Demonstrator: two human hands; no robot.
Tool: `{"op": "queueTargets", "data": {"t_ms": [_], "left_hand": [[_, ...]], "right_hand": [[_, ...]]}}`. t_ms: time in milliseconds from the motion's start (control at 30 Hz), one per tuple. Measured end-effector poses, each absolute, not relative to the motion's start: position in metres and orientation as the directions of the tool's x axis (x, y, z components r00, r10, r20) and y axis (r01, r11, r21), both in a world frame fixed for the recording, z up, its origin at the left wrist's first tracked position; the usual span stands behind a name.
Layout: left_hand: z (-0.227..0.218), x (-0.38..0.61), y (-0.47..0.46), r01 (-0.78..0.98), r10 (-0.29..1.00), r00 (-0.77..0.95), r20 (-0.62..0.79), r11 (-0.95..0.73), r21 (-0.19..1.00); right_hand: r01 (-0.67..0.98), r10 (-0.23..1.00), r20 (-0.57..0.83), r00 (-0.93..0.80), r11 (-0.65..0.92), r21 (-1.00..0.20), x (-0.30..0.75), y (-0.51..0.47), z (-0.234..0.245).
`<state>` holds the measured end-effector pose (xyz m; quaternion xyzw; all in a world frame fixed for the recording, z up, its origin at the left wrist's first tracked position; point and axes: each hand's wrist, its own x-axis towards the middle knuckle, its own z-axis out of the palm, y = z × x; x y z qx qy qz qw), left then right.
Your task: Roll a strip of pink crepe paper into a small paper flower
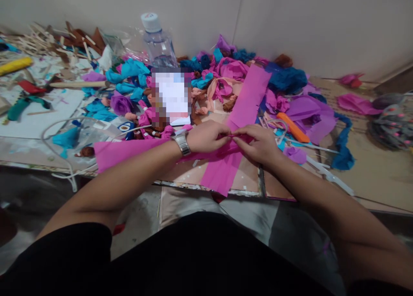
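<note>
My left hand (206,137), with a metal watch on its wrist, and my right hand (258,144) meet at the middle of the view. Both pinch a gathered bunch of pink crepe paper (226,146) between their fingertips. A long pink crepe strip (248,99) runs from the far pile down under my hands to the board's near edge. Another pink sheet (121,152) stretches left under my left forearm.
Crepe flowers and scraps in blue, purple and pink (222,70) are heaped behind my hands. A water bottle (158,40) stands at the back, wooden sticks (35,38) lie far left, an orange-handled tool (293,127) right of my hands, a white cable (61,124) at left.
</note>
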<state>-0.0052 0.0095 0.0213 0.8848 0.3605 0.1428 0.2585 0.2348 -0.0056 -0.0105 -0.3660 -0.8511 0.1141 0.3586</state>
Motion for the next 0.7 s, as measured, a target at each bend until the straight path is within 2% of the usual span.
{"op": "queueTargets", "data": {"t_ms": [167, 400, 700], "left_hand": [[0.0181, -0.0041, 0.0099, 0.574, 0.689, 0.717, 0.102, -0.668, 0.474], [0.0202, -0.0044, 0.0106, 0.609, 0.696, 0.712, 0.094, -0.678, 0.411], [0.0237, -0.0055, 0.0083, 0.589, 0.713, 0.697, 0.072, -0.627, 0.510]], "right_hand": [[0.539, 0.712, 0.517, -0.475, 0.700, -0.469, 0.2352, -0.0061, -0.0099], [0.542, 0.729, 0.499, -0.468, 0.683, -0.490, 0.2346, -0.0071, -0.0087], [0.470, 0.681, 0.536, -0.498, 0.732, -0.493, 0.2335, -0.0070, -0.0090]]}}
